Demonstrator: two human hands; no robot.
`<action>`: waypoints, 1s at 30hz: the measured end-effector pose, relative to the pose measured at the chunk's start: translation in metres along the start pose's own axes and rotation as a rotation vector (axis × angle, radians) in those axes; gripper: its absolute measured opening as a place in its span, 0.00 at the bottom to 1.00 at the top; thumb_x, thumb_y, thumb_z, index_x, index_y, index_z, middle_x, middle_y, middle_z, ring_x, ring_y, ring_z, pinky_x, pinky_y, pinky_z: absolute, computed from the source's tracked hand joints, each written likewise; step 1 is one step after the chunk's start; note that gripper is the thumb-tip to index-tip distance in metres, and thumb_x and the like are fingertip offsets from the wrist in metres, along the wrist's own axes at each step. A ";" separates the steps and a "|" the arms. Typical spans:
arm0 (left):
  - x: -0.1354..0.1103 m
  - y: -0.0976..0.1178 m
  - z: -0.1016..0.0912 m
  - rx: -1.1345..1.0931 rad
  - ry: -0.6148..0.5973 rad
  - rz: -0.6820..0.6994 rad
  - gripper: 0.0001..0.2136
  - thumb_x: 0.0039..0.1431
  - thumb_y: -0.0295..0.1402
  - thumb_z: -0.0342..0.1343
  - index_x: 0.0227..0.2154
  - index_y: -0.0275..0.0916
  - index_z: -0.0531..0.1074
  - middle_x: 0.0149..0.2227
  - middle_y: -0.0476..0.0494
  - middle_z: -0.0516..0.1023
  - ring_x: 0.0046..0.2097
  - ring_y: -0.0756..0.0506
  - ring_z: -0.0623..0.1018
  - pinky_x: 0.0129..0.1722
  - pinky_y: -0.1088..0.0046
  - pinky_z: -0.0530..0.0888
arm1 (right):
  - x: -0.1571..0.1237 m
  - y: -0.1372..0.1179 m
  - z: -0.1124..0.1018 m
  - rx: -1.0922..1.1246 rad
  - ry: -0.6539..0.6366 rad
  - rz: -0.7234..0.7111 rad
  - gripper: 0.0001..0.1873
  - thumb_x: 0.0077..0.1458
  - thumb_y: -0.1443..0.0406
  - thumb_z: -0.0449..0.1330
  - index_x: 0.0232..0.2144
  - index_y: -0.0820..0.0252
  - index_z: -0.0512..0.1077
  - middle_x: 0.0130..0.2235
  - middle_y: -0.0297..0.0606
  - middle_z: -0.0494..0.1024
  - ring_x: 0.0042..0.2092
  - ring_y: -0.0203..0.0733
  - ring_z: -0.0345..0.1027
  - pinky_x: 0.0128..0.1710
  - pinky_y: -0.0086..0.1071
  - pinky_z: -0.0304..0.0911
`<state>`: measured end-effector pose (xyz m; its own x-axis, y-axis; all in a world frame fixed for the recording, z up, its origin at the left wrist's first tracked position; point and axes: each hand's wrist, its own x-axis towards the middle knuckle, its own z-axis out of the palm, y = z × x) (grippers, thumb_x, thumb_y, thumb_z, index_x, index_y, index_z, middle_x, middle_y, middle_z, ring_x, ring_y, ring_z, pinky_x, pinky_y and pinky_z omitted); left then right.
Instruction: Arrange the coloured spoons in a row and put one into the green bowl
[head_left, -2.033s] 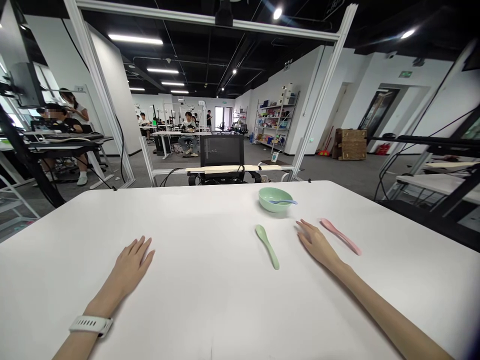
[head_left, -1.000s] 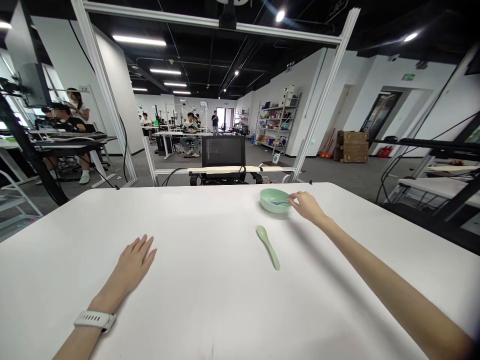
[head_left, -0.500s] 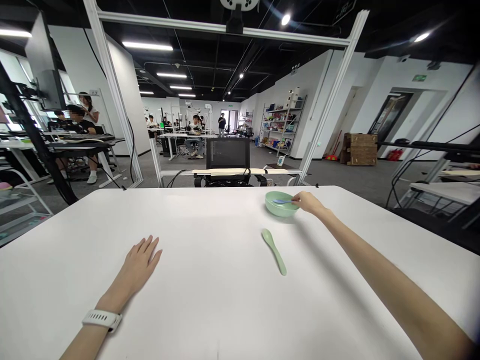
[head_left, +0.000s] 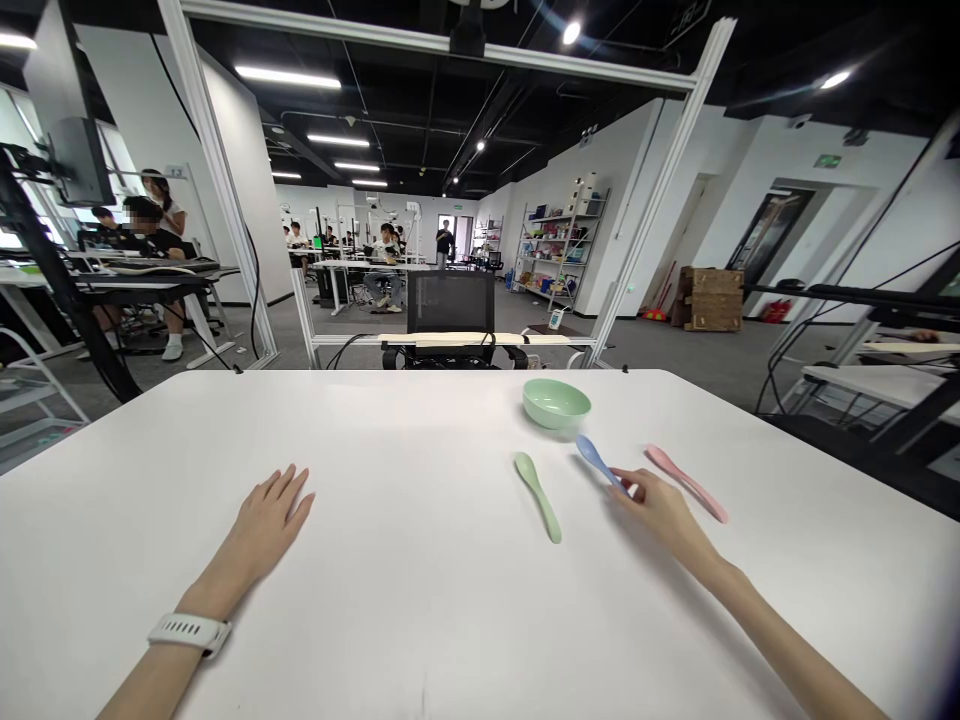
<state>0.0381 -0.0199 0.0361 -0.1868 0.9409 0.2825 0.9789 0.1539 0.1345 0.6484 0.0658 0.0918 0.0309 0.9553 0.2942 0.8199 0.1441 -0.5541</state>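
A: What is the largest item, and how do the hands stand on it?
B: The white table (head_left: 375,610) extends beneath both. The left hand (head_left: 271,515) lies palm down, fingers extended and slightly spread, holding nothing. The right hand (head_left: 656,505) grips a spoon.

A: Where is the bowl?
B: The green bowl (head_left: 556,404) stands upright, ahead of the right hand and to its left, apart from it. Its visible interior shows no spoon.

A: Where are the spoons?
B: The blue spoon (head_left: 592,455) extends from the right fingertips, forward and leftward. The green spoon (head_left: 538,497) lies left of the right hand, apart from it, scoop end away from the person. The pink spoon (head_left: 688,484) lies just beyond that hand and to its right.

A: Which relation governs?
B: The blue spoon's long axis, which slants from the right hand towards the near side of the bowl, scoop end foremost. The right hand is much the nearer to both. Contact between scoop and table cannot be confirmed.

A: And the right hand's pose?
B: Back of the hand upward, forearm reaching in from the near right, thumb and fingers pinching the blue handle's rear end.
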 end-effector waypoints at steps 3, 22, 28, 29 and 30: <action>0.000 0.001 -0.002 -0.001 -0.010 -0.013 0.34 0.70 0.49 0.39 0.69 0.37 0.70 0.74 0.33 0.70 0.75 0.32 0.67 0.72 0.47 0.66 | -0.007 0.000 0.009 0.010 -0.034 0.017 0.32 0.56 0.45 0.55 0.47 0.60 0.85 0.36 0.45 0.81 0.32 0.48 0.71 0.35 0.39 0.67; 0.001 0.000 -0.004 -0.008 -0.028 -0.006 0.34 0.70 0.48 0.40 0.70 0.34 0.70 0.74 0.31 0.69 0.76 0.31 0.67 0.73 0.46 0.65 | -0.006 0.006 0.018 -0.056 -0.004 0.026 0.30 0.58 0.46 0.53 0.46 0.59 0.84 0.38 0.47 0.82 0.36 0.51 0.75 0.38 0.40 0.69; 0.001 -0.001 -0.002 -0.005 -0.022 0.001 0.34 0.70 0.49 0.39 0.70 0.34 0.70 0.74 0.31 0.69 0.76 0.31 0.66 0.73 0.45 0.65 | -0.011 0.004 0.018 -0.089 -0.023 0.065 0.30 0.60 0.48 0.52 0.49 0.59 0.83 0.43 0.49 0.82 0.38 0.52 0.77 0.37 0.40 0.70; 0.001 -0.001 -0.002 -0.003 -0.024 0.001 0.35 0.70 0.49 0.39 0.70 0.34 0.70 0.74 0.31 0.68 0.76 0.31 0.66 0.73 0.45 0.64 | -0.011 0.005 0.019 -0.094 -0.017 0.069 0.31 0.60 0.48 0.52 0.51 0.60 0.82 0.44 0.49 0.82 0.38 0.52 0.77 0.37 0.41 0.70; 0.001 -0.001 -0.002 -0.002 -0.027 0.000 0.35 0.70 0.49 0.39 0.70 0.33 0.69 0.74 0.31 0.68 0.76 0.31 0.66 0.74 0.46 0.64 | -0.011 0.007 0.019 -0.097 -0.003 0.074 0.32 0.60 0.47 0.53 0.53 0.60 0.81 0.45 0.50 0.81 0.38 0.52 0.77 0.38 0.41 0.70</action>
<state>0.0372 -0.0197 0.0383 -0.1847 0.9486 0.2569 0.9787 0.1538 0.1360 0.6428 0.0610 0.0702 0.0914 0.9631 0.2530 0.8668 0.0481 -0.4964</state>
